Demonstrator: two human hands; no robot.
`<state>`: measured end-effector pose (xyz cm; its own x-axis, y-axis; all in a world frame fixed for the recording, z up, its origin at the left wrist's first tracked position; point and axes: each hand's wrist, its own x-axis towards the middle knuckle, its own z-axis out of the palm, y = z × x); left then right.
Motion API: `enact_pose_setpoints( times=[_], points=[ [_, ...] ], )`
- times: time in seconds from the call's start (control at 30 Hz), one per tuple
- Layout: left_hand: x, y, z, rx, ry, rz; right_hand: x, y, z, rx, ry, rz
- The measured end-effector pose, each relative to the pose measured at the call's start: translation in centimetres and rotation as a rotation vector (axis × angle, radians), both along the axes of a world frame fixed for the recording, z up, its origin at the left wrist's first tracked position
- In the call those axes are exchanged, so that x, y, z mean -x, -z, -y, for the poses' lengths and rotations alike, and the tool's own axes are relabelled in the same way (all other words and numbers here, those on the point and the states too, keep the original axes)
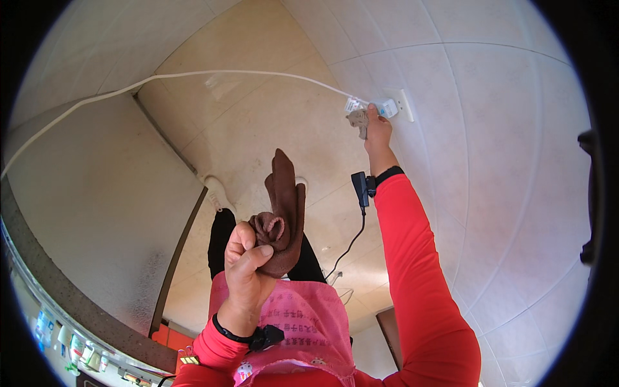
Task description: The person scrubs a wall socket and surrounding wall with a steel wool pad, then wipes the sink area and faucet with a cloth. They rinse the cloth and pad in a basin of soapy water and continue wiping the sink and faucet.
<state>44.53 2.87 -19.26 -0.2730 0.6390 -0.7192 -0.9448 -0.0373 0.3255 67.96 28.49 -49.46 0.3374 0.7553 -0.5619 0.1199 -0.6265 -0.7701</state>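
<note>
My left hand (249, 261) grips a bunched brown cloth (285, 198) in front of my body, its folds sticking out away from me. At the tiled wall my right hand (378, 126) is stretched out, with a small greyish-brown rag (359, 121) in it. The thumb rests against a white plug (386, 107) that sits at a wall outlet (404, 105). From the plug a white cable (251, 72) runs across to the left. A small tag (353, 104) with writing hangs near the cable's end. Whether the rag touches the plug cannot be told.
On the left stand a frosted panel (106, 203) and a dark speckled counter edge (58, 261), with several bottles (77, 346) beyond. The tiled wall (483, 145) rises at right. A black wrist device (360, 188) on my right arm trails a cord (355, 239).
</note>
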Motion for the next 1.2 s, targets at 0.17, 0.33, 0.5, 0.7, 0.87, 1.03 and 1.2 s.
enact_pose_setpoints(
  times=[0.17, 0.33, 0.5, 0.7, 0.87, 1.03, 1.2],
  points=[
    [-0.2, 0.6, -0.2, 0.022, 0.012, -0.029, 3.0, 0.8, -1.4, -0.185, 0.104, 0.325],
    [0.2, 1.0, -0.7, 0.044, 0.036, -0.07, 3.8, 0.8, -1.9, -0.246, 0.075, 0.452],
    [0.2, 0.8, -0.7, 0.042, 0.059, -0.07, 4.2, -1.0, -2.3, -0.082, 0.197, 0.278],
    [0.4, 0.9, -0.5, 0.032, 0.08, -0.071, 4.9, -1.7, -2.9, -0.033, 0.24, 0.323],
    [0.5, 1.2, -0.6, 0.037, 0.084, -0.092, 4.8, -1.5, -3.1, -0.074, 0.32, 0.156],
    [0.4, 1.0, -0.8, 0.003, 0.083, -0.081, 4.1, -2.2, -3.2, -0.009, 0.196, 0.292],
    [0.4, 1.1, -0.9, -0.018, 0.069, -0.074, 3.2, -1.7, -3.3, -0.035, 0.273, 0.002]
  ],
)
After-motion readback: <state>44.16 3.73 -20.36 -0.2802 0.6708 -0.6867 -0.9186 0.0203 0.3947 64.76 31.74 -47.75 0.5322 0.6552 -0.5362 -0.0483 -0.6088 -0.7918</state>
